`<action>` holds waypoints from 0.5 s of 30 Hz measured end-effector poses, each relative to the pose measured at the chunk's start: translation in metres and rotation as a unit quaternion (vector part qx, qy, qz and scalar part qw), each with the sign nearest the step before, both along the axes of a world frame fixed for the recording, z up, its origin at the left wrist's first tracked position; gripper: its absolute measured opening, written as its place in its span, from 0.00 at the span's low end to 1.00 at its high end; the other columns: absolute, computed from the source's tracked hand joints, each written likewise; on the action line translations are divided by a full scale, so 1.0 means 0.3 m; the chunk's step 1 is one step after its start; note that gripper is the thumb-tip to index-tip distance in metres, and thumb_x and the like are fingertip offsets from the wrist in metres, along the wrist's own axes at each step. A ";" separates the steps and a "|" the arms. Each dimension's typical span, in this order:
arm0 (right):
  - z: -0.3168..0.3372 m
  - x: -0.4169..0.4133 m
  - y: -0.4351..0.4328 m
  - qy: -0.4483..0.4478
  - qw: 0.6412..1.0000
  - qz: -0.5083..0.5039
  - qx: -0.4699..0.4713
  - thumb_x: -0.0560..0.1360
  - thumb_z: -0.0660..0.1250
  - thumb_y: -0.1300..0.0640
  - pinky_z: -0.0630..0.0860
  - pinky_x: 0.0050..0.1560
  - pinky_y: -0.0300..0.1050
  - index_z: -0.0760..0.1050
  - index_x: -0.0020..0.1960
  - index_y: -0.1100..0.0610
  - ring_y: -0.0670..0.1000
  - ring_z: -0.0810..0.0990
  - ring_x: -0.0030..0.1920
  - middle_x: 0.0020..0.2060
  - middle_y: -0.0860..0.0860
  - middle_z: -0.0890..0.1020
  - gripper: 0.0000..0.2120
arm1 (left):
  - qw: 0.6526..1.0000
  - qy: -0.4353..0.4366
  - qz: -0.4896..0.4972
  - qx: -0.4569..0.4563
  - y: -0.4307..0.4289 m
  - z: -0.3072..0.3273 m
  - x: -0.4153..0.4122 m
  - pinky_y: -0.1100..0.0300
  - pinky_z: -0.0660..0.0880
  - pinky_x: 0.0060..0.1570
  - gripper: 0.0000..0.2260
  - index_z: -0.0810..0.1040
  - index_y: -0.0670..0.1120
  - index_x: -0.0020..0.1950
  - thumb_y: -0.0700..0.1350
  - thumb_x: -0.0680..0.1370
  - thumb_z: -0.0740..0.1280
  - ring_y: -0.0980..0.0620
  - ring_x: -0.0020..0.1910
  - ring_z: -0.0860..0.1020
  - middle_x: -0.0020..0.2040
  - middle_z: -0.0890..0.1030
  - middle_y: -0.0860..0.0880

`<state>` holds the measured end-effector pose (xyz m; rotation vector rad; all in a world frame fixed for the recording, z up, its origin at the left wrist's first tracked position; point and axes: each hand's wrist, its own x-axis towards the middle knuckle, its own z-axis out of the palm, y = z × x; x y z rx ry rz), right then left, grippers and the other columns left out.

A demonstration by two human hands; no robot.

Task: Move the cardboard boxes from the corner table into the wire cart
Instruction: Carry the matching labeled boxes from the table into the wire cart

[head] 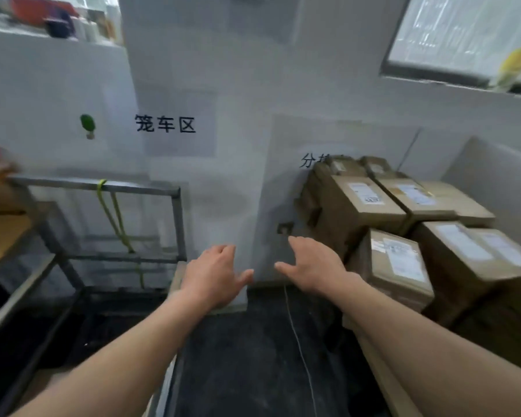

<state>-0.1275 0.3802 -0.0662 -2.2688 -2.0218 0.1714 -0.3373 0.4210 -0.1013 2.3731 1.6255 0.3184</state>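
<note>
Several brown cardboard boxes (364, 206) with white labels are stacked in the right corner on a low table (382, 377). The nearest small box (394, 266) stands at the stack's front left. The metal wire cart (103, 188) stands at the left, its top rail tied with a yellow-green cord. Both my arms reach forward in mid air between cart and boxes. My left hand (214, 275) is empty with relaxed fingers. My right hand (313, 263) is also empty, fingers spread, just left of the nearest small box and not touching it.
White wall panels with printed signs fill the back. A window (463, 34) sits at the upper right. The dark floor (253, 356) lies between cart and table, crossed by a thin white cord (298, 341). A tan surface (0, 236) shows at the far left.
</note>
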 end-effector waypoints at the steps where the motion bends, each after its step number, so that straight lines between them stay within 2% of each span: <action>1: 0.006 0.057 -0.051 -0.001 1.000 -0.021 0.000 0.77 0.63 0.34 0.73 0.67 0.56 0.68 0.73 0.54 0.57 0.74 0.69 0.68 0.54 0.76 0.33 | 1.000 0.000 -0.018 -0.001 -0.020 0.002 0.060 0.50 0.73 0.61 0.32 0.70 0.49 0.72 0.69 0.76 0.61 0.45 0.68 0.73 0.70 0.74 0.48; 7: 0.023 0.348 -0.361 0.020 0.993 -0.118 0.005 0.77 0.67 0.38 0.74 0.50 0.50 0.73 0.57 0.50 0.55 0.79 0.57 0.56 0.51 0.79 0.18 | 0.993 0.005 -0.111 -0.027 -0.192 -0.014 0.397 0.49 0.73 0.63 0.34 0.66 0.48 0.76 0.68 0.77 0.61 0.44 0.68 0.73 0.71 0.73 0.46; 11: 0.011 0.507 -0.576 0.033 0.986 -0.160 0.041 0.76 0.68 0.39 0.74 0.46 0.44 0.75 0.62 0.47 0.49 0.80 0.53 0.57 0.46 0.81 0.19 | 0.985 0.007 -0.162 -0.056 -0.353 -0.033 0.583 0.48 0.75 0.62 0.33 0.66 0.49 0.76 0.68 0.78 0.60 0.45 0.67 0.75 0.71 0.73 0.47; 13: -0.006 0.591 -0.687 0.039 0.982 -0.180 0.040 0.77 0.67 0.38 0.74 0.45 0.43 0.75 0.59 0.46 0.48 0.79 0.51 0.56 0.45 0.82 0.16 | 0.980 0.007 -0.187 -0.065 -0.444 -0.042 0.665 0.48 0.76 0.60 0.31 0.67 0.50 0.75 0.68 0.78 0.60 0.47 0.65 0.76 0.70 0.74 0.48; 14: -0.019 0.633 -0.743 0.039 0.979 -0.195 0.035 0.77 0.67 0.38 0.75 0.46 0.43 0.75 0.59 0.45 0.48 0.79 0.51 0.57 0.46 0.82 0.16 | 0.978 0.009 -0.196 -0.069 -0.492 -0.046 0.703 0.50 0.76 0.59 0.30 0.68 0.51 0.74 0.68 0.78 0.61 0.47 0.64 0.76 0.69 0.75 0.49; 15: -0.034 0.674 -0.798 0.034 0.976 -0.214 0.029 0.77 0.67 0.37 0.76 0.49 0.45 0.75 0.63 0.47 0.50 0.80 0.55 0.60 0.47 0.81 0.20 | 0.976 0.012 -0.204 -0.072 -0.540 -0.050 0.741 0.51 0.76 0.57 0.29 0.68 0.51 0.73 0.68 0.78 0.61 0.48 0.63 0.77 0.68 0.75 0.49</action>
